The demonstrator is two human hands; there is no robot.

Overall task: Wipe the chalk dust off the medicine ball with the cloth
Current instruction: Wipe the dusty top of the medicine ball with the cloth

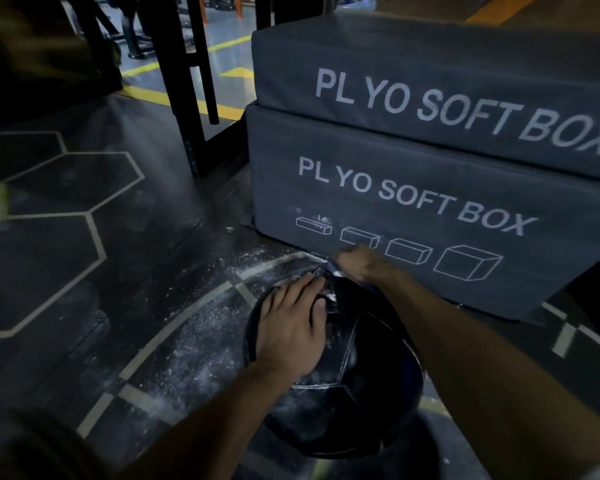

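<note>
Black ball point(343, 382) on dark floor point(125, 258), stitched panels, white dust streaks near seams. Left hand point(291, 323) flat on top, fingers spread wide. Right hand point(361, 263) just beyond left fingertips, fingers curled around dark cloth point(329, 292), dust-smeared, draped on far side. Loose powder on floor left of fingers. Grey boxes point(413, 188) beyond.
</note>
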